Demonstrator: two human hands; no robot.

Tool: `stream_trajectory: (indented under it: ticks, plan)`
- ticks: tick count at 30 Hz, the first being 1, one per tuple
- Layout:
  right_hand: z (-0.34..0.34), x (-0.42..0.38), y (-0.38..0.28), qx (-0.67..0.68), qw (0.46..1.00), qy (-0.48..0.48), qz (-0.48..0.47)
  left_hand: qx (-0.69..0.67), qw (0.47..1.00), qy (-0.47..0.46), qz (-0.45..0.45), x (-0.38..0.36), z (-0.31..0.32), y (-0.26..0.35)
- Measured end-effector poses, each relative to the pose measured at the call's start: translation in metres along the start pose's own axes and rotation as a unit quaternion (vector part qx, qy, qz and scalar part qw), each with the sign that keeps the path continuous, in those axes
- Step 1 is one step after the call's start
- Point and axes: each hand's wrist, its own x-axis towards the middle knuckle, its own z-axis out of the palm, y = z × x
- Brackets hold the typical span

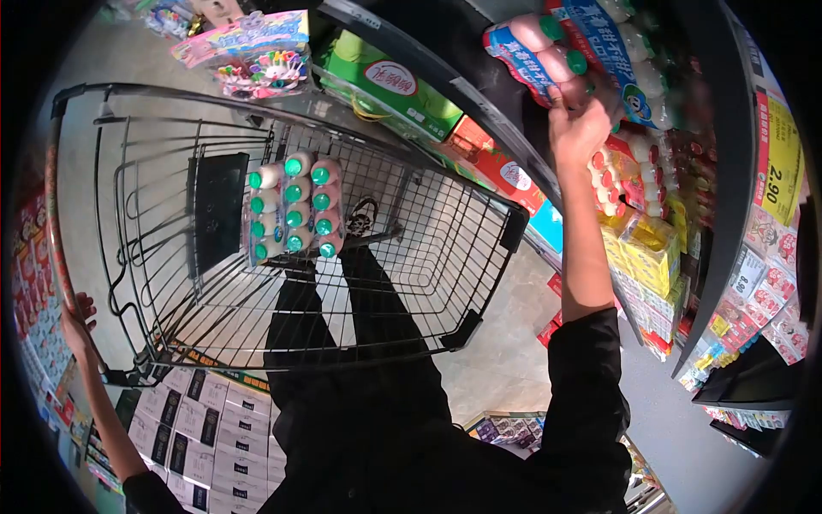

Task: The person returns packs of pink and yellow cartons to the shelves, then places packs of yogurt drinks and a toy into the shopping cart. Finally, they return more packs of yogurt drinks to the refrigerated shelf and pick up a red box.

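Observation:
At the upper right, my right hand (582, 120) grips the near end of a shrink-wrapped pack of pink drink bottles (535, 64) with green caps and a blue label. The pack is on the dark shelf, and my fingertips are partly hidden against it. My left hand (79, 321) is curled around the handle (56, 223) of a black wire shopping cart (411, 257). Inside the cart are packs of small bottles (295, 206) with green caps, some white and some pink, side by side near the dark seat flap (218, 210).
Beside my right hand, the shelf holds another blue-labelled pack (604, 51), red-capped bottles (629, 176) and yellow packs (642, 248). Green cartons (385, 81) line the lower shelf by the cart's far side. White boxes (210, 428) are stacked at the lower left. Price tags (779, 163) hang at right.

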Motion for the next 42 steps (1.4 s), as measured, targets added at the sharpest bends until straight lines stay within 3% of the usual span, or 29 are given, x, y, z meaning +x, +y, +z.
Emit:
stream_trajectory:
  ticks: [1,2,4,6,7,8,9,10,11,12,14,16,18,20,22,23,25,30,32,38,40,42]
  plan:
    - [0.002,-0.005,0.004,0.019,0.999,-0.036,0.034,-0.001,1.0,0.003,0.0,-0.001,0.002,0.002]
    - [-0.005,-0.001,-0.002,0.012,0.999,-0.007,-0.032,0.001,1.0,0.006,0.0,0.0,0.001,0.002]
    - [-0.016,-0.017,-0.037,0.064,0.993,0.085,0.042,0.001,1.0,0.019,0.003,-0.001,0.002,0.003]
    - [-0.034,-0.037,-0.073,0.132,0.985,0.107,-0.004,0.007,1.0,0.024,0.007,-0.001,0.002,0.004]
    - [-0.03,-0.06,-0.089,0.24,0.964,0.104,0.047,0.008,1.0,0.029,0.006,-0.004,0.004,0.009]
    - [-0.03,-0.083,-0.1,0.256,0.964,0.065,-0.008,0.006,0.999,0.032,0.005,-0.007,0.005,0.011]
    - [-0.035,-0.107,-0.131,0.252,0.963,-0.041,0.081,0.007,1.0,0.014,-0.005,0.001,-0.001,0.006]
    - [-0.013,-0.144,-0.138,0.33,0.938,-0.078,0.067,0.012,1.0,0.015,-0.006,-0.003,0.001,0.01]
    - [-0.015,-0.154,-0.16,0.254,0.96,-0.115,0.034,0.008,1.0,0.022,0.0,-0.01,0.008,0.018]
    - [-0.008,-0.162,-0.173,0.257,0.959,-0.117,0.036,0.003,1.0,0.03,0.007,-0.015,0.011,0.022]
    - [0.006,-0.168,-0.195,0.322,0.942,0.002,0.091,0.009,0.999,0.032,0.004,-0.013,0.01,0.022]
    - [0.005,-0.166,-0.208,0.295,0.951,-0.005,0.088,0.0,1.0,0.019,-0.009,-0.013,0.008,0.023]
    - [0.005,-0.163,-0.232,0.363,0.924,0.017,0.118,0.009,1.0,0.014,-0.003,-0.016,0.009,0.027]
    - [0.02,-0.183,-0.239,0.337,0.938,-0.026,0.073,0.016,1.0,0.001,0.011,-0.011,0.009,0.024]
    - [0.049,-0.211,-0.247,0.376,0.912,-0.162,-0.005,0.014,1.0,0.009,0.015,-0.015,0.011,0.027]
    - [0.058,-0.224,-0.256,0.379,0.911,-0.162,-0.005,0.011,1.0,0.01,0.005,-0.017,0.013,0.032]
    - [0.075,-0.25,-0.269,0.29,0.91,-0.272,0.119,0.012,1.0,0.011,-0.004,-0.021,0.016,0.038]
    - [0.121,-0.288,-0.274,0.275,0.873,-0.324,0.241,0.016,1.0,0.014,-0.004,-0.025,0.018,0.04]
    - [0.132,-0.285,-0.273,0.253,0.825,-0.37,0.345,0.009,1.0,0.014,-0.001,-0.028,0.019,0.042]
    - [0.117,-0.264,-0.247,0.253,0.81,-0.382,0.365,0.006,1.0,0.018,0.002,-0.031,0.021,0.046]
    - [0.114,-0.256,-0.235,0.164,0.73,-0.453,0.485,0.019,1.0,0.01,0.003,-0.028,0.023,0.047]
    - [0.123,-0.268,-0.217,0.159,0.725,-0.432,0.512,0.015,1.0,0.021,0.007,-0.026,0.021,0.044]
